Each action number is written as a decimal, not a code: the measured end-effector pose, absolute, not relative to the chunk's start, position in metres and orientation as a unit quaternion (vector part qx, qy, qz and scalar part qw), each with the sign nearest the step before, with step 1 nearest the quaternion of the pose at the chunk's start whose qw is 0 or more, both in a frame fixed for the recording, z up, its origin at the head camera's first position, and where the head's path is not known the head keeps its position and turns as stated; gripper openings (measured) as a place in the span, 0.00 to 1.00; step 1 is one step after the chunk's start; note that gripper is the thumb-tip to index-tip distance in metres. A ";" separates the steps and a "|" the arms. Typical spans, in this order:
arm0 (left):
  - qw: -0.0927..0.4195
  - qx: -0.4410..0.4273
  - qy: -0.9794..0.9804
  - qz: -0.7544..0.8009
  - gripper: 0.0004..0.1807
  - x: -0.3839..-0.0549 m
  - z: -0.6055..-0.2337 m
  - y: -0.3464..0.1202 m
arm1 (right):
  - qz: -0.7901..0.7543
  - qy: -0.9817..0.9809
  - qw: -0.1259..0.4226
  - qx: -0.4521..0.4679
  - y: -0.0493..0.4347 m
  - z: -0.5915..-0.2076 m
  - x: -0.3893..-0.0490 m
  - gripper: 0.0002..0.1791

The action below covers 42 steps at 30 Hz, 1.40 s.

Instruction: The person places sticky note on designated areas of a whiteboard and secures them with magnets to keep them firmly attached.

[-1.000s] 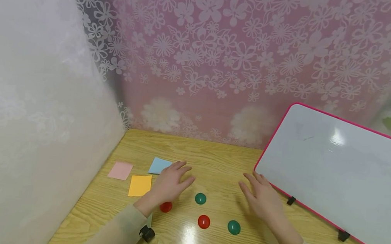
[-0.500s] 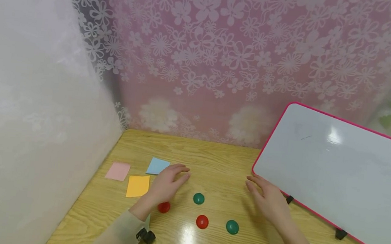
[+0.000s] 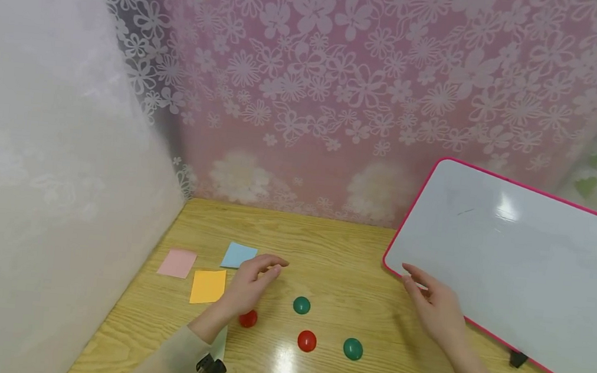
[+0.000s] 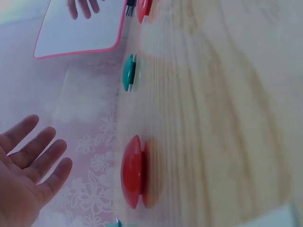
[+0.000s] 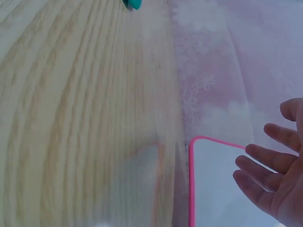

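Observation:
My left hand (image 3: 249,286) hovers over the table between the blue sticky note (image 3: 239,255) and the left red round magnet (image 3: 248,319); its fingers are relaxed and hold nothing. At the right, my right hand (image 3: 438,311) is raised in front of the lower left edge of the whiteboard (image 3: 509,276), fingers loosely extended and holding nothing. A second red magnet (image 3: 307,341) lies between two green magnets, one farther back (image 3: 301,305) and one to its right (image 3: 353,349). In the left wrist view a red magnet (image 4: 132,172) stands out close by.
A pink sticky note (image 3: 177,263) and an orange sticky note (image 3: 208,287) lie at the left. A pale green note (image 3: 219,343) is partly hidden under my left forearm. The pink-framed whiteboard leans at the right, with a black clip (image 3: 518,358) on its lower edge.
My right hand has moved to the right, in front of the whiteboard edge, covering one black clip. My left hand has shifted slightly left and down. The magnets and notes keep their arrangement.

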<state>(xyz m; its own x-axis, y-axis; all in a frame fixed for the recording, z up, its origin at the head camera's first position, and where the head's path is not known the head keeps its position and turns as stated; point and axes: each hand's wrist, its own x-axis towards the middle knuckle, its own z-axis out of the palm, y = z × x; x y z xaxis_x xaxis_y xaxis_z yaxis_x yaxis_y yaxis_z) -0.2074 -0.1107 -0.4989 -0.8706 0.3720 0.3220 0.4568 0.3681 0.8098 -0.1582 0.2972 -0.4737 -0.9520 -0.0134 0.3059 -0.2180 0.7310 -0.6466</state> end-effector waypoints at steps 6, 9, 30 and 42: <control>0.048 -0.259 -0.824 -0.501 0.16 -0.204 -0.497 -0.116 | 0.365 -0.915 0.167 0.049 0.318 -0.464 -0.150 0.24; 0.051 -0.257 -0.825 -0.501 0.15 -0.204 -0.497 -0.118 | 0.363 -0.916 0.168 0.036 0.330 -0.459 -0.146 0.24; 0.048 -0.233 -0.806 -0.542 0.15 -0.203 -0.498 -0.122 | 0.372 -0.908 0.176 -0.079 0.405 -0.449 -0.124 0.26; 0.051 -0.240 -0.795 -0.554 0.16 -0.205 -0.494 -0.119 | 0.372 -0.888 0.237 -0.133 0.439 -0.450 -0.112 0.23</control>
